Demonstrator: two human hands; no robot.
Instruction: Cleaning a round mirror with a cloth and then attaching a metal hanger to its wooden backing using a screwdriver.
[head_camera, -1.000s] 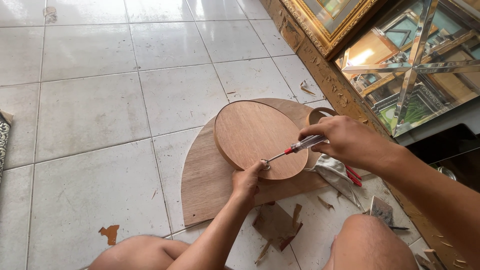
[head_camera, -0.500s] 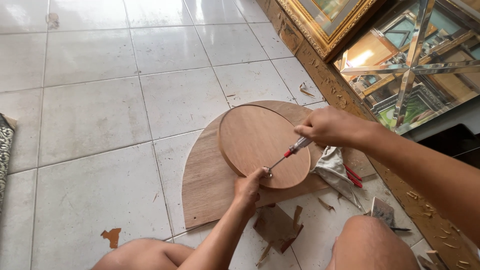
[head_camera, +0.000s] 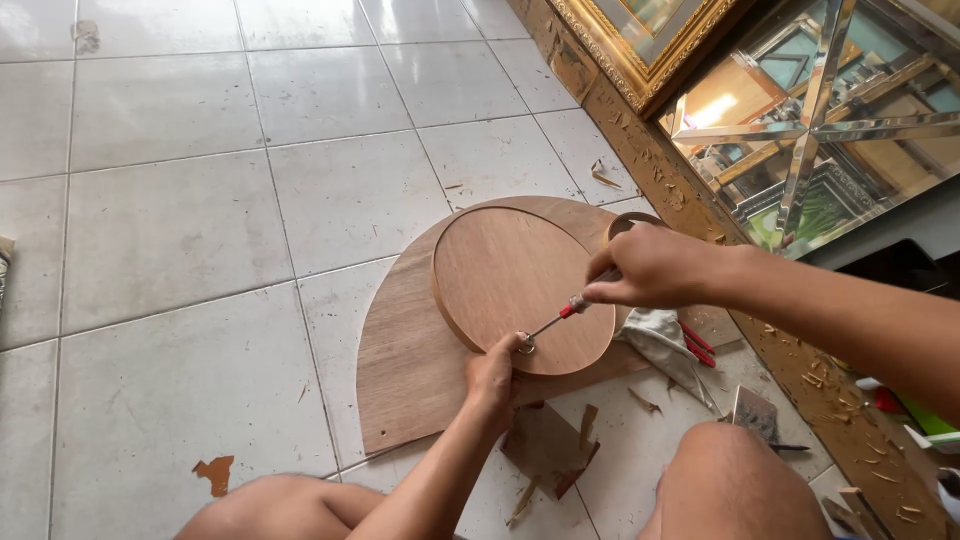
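While the left hand (head_camera: 492, 378) pinches a ring (head_camera: 526, 346) at the disc (head_camera: 520, 290) edge, the right hand (head_camera: 650, 268), closed around the screwdriver (head_camera: 570, 310), should keep it straight.

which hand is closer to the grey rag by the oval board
Right. The right hand, gripping the screwdriver, is just above the grey rag; the left hand is across the oval board, at its near edge.

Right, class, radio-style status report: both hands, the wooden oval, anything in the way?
Right hand gripping screwdriver. Left hand pinching a metal ring at oval board edge. Rag and wood scraps alongside.
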